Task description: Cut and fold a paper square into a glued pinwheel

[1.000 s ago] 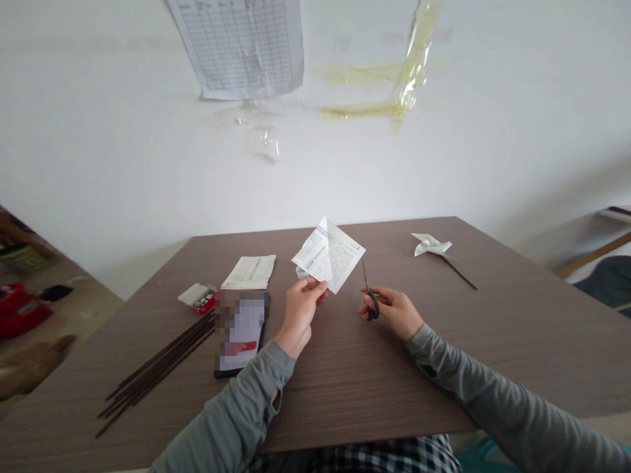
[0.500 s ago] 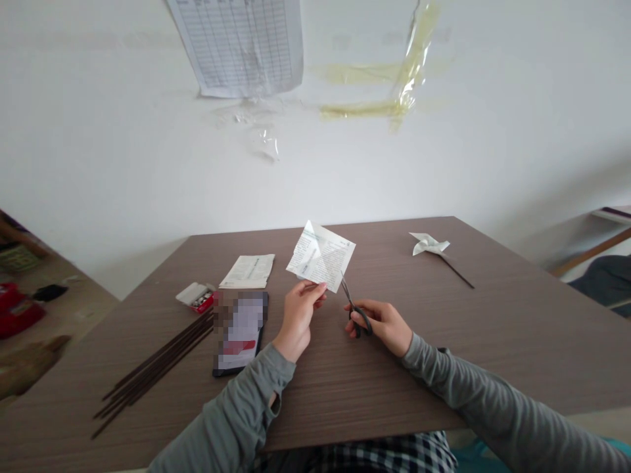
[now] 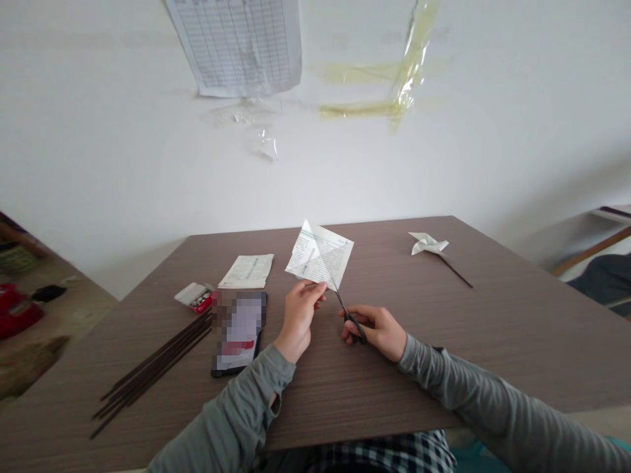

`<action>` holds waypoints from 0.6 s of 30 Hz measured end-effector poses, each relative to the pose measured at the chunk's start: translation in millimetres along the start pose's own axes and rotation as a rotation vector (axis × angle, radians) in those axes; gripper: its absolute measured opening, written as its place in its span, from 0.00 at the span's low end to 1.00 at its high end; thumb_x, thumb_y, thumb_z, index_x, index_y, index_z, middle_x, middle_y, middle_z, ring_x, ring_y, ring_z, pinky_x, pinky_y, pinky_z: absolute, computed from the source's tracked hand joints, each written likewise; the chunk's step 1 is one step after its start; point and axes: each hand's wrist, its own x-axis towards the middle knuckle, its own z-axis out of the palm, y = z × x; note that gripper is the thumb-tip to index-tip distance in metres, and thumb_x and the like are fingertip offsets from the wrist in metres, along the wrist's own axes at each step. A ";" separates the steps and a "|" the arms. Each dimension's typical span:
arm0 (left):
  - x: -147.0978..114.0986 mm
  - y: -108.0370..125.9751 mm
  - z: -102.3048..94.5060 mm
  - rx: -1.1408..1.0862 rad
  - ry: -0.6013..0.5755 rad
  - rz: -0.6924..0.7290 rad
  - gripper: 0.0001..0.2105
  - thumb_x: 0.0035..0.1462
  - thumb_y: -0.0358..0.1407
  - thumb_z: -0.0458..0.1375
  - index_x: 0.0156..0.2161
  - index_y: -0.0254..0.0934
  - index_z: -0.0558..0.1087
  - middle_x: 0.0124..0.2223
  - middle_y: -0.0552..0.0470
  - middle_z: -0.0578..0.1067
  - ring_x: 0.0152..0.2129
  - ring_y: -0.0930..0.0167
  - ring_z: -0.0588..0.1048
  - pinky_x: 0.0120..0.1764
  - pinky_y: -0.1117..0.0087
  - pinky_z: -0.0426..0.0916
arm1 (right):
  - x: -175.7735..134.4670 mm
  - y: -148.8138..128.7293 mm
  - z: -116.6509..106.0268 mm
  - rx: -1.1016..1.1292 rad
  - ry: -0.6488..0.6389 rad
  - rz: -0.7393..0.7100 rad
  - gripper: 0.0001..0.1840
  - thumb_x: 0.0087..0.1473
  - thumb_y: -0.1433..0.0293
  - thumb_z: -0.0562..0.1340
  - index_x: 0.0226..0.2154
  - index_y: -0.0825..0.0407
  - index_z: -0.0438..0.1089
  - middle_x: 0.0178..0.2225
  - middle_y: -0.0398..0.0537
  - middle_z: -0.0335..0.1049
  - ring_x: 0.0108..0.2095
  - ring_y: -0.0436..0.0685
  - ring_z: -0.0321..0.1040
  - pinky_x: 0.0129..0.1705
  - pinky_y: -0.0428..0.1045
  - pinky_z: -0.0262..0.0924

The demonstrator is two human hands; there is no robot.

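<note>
I have the fingers of the left hand (image 3: 298, 316) pinching a printed paper square (image 3: 323, 253) at their one o'clock; I cannot read its small lines. The right hand's (image 3: 383, 332) fingers grip black-handled scissors (image 3: 358, 328), blades at the square's five o'clock corner. At the left hand's ten o'clock, more printed paper (image 3: 246, 271) lies on the counter (image 3: 434, 381), equally illegible to me, like the wall chart (image 3: 241, 49) at the square's eleven.

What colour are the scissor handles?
Black. The scissor handles, held in the right hand, show best in the head view.
</note>
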 end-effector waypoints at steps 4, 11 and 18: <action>0.1 1.2 0.7 -0.001 0.002 -0.006 0.24 0.41 0.50 0.89 0.37 0.41 0.87 0.36 0.48 0.91 0.29 0.67 0.83 0.35 0.68 0.71 | 1.6 2.6 -1.5 -0.003 -0.016 -0.009 0.42 0.58 0.31 0.86 0.51 0.49 0.88 0.35 0.51 0.92 0.33 0.64 0.89 0.45 0.60 0.87; -2.4 4.2 1.9 -0.003 -0.004 -0.008 0.28 0.38 0.53 0.91 0.38 0.40 0.87 0.36 0.48 0.91 0.29 0.66 0.85 0.34 0.68 0.73 | 0.0 0.4 -1.1 -0.033 -0.006 -0.008 0.39 0.61 0.31 0.84 0.51 0.47 0.88 0.35 0.51 0.92 0.34 0.66 0.89 0.45 0.61 0.87; -4.9 8.0 3.1 0.006 -0.010 -0.041 0.30 0.38 0.54 0.91 0.39 0.40 0.86 0.36 0.48 0.91 0.30 0.65 0.86 0.34 0.67 0.75 | 1.2 0.4 -1.4 -0.030 -0.007 -0.020 0.39 0.60 0.31 0.85 0.50 0.47 0.88 0.34 0.50 0.92 0.32 0.64 0.88 0.45 0.60 0.87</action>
